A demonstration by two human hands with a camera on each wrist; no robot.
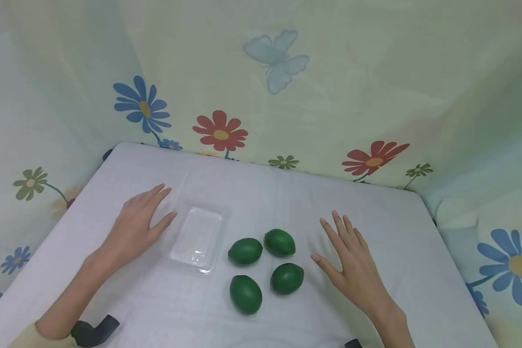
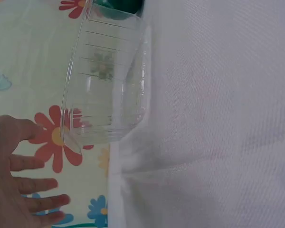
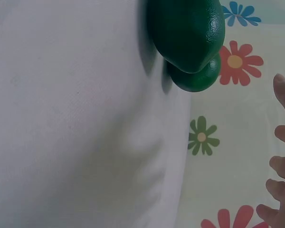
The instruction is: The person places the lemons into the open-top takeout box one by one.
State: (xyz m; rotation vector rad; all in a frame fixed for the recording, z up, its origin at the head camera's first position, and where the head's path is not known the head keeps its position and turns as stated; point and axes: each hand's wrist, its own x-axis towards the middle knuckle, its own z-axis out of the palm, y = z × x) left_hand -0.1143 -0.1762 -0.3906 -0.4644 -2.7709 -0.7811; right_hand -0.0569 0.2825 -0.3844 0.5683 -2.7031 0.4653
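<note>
Several green limes (image 1: 245, 251) lie in a cluster at the middle of the white table (image 1: 387, 208); two of the limes (image 3: 190, 33) fill the top of the right wrist view. A clear plastic tray (image 1: 196, 238) sits just left of them, and the tray (image 2: 107, 80) is seen side-on in the left wrist view. My left hand (image 1: 136, 223) lies flat on the cloth beside the tray's left edge, fingers straight, holding nothing. My right hand (image 1: 347, 256) lies flat to the right of the limes, fingers spread, apart from them.
Floral cloth walls (image 1: 287, 87) with flowers and a butterfly enclose the table on the back and both sides. A dark strap (image 1: 93, 331) shows at my left wrist.
</note>
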